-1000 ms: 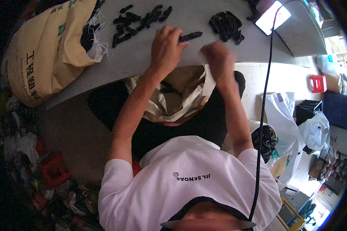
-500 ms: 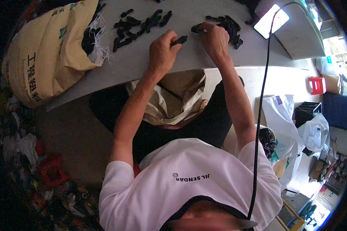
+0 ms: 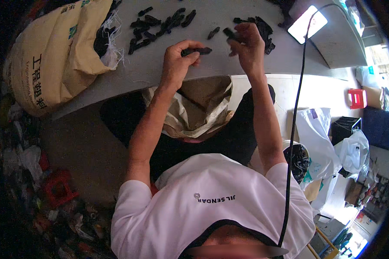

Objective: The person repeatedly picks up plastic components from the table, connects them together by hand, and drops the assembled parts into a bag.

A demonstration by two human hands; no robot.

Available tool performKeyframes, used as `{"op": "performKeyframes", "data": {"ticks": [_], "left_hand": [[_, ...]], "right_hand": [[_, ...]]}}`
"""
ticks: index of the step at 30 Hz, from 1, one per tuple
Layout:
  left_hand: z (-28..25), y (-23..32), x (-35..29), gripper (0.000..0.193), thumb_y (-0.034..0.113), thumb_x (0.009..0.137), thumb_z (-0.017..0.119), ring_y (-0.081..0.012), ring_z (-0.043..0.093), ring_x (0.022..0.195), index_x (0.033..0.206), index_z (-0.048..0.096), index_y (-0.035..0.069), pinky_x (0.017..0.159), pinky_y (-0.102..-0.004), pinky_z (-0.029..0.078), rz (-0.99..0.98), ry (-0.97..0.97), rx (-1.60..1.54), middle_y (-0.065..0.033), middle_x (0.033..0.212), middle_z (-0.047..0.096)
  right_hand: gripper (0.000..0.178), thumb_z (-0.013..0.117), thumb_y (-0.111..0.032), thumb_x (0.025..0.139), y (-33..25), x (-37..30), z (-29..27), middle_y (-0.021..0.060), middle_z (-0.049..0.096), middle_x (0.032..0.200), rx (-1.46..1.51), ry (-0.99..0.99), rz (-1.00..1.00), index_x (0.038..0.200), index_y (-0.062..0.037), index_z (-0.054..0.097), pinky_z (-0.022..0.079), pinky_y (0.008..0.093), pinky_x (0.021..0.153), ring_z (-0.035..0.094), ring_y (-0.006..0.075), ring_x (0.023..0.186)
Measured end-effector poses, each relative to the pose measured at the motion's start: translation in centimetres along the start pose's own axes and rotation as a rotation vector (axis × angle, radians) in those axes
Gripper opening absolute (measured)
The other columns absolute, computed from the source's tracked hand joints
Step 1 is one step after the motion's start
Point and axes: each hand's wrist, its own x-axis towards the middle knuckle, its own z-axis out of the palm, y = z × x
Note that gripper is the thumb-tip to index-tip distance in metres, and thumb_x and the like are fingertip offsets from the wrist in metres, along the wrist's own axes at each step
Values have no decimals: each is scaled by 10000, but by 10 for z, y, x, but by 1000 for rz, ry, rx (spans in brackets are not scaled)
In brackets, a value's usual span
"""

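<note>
Between thumb and fingers my left hand (image 3: 177, 60) grips a small black plastic part (image 3: 196, 51), elongated and held level above the grey table (image 3: 160, 69). To its right, my right hand (image 3: 250, 45) pinches another black part (image 3: 231, 33), slightly blurred. One loose black part (image 3: 213, 33) lies on the table between the hands. Beyond my left hand spreads a scattered group of black parts (image 3: 153, 26). A tighter pile of black parts (image 3: 263, 32) lies beside and partly behind my right hand. What the parts are exactly is too small to tell.
A large tan woven sack (image 3: 52, 56) with frayed threads lies at the table's left, black parts inside its mouth. An open sack (image 3: 199, 116) sits between my legs below the table edge. A bright white panel (image 3: 307, 24) and a black cable (image 3: 296, 108) are at right.
My right hand has lifted from the pile's edge with a black part. A loose part now shows between the hands. My left hand has shifted slightly nearer me, its part now level.
</note>
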Motion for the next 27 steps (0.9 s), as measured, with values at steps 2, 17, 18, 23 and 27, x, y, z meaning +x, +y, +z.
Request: {"op": "performKeyframes", "data": {"ticks": [2,17,18,23,27], "left_hand": [[-1,2,-4,179,-8,814,564,-102,601,701,981,625,5,662,-248,511,-87,-69,-40,-58,793,635],[19,29,-52,169,68,865,558,-112,580,767,1023,562,8,674,-255,480,173,-81,76,-64,928,602],[20,31,-54,169,68,865,558,-112,580,767,1023,562,8,674,-255,480,171,-84,76,-64,928,602],[22,35,-63,274,180,887,572,-213,553,927,1099,508,18,783,-326,461,375,-55,289,-108,1003,542],[19,39,-63,278,214,887,576,-226,551,910,1064,518,8,764,-329,461,394,-78,395,-105,995,532]], "right_hand": [[152,652,42,738,-15,-16,-1,80,629,731,181,-60,64,874,7,595,484,261,512,595,134,613],[190,689,-14,696,-32,-72,7,112,528,972,14,-143,-233,858,0,591,511,300,655,571,236,811],[191,693,-19,699,-32,-74,6,114,510,1003,49,-168,-259,849,6,577,517,300,666,570,236,823],[159,692,8,725,-35,-81,3,117,533,1028,3,-144,-343,846,29,592,486,242,652,559,154,863],[171,709,6,709,-38,-83,1,118,542,999,-11,-144,-356,832,34,593,486,240,646,565,150,838]]}}
